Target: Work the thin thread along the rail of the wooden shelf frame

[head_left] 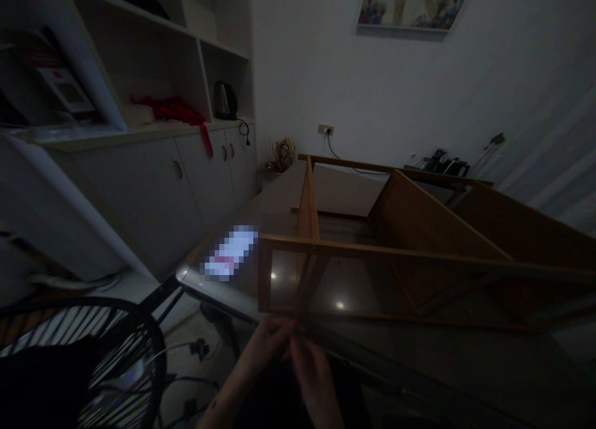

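Observation:
My left hand (274, 341) and my right hand (311, 364) meet at the near edge of the table, low in the middle of the view. Their fingers are closed and pressed together at the tips. Whatever may be between them is too small and dark to make out. Just beyond, a brown wooden shelf frame (354, 250) lies on its side on the glossy table (274, 199). Neither hand appears to touch the frame. Left of its near corner lies a phone (230, 253) with a lit, blurred screen.
A black slatted chair (156, 339) stands at the lower left, with cables (200, 348) on the floor beside it. White cabinets (139, 174) line the left wall, holding a kettle (225, 100) and red cloth (174, 110). Dark items (442, 163) stand behind the frame. The room is dim.

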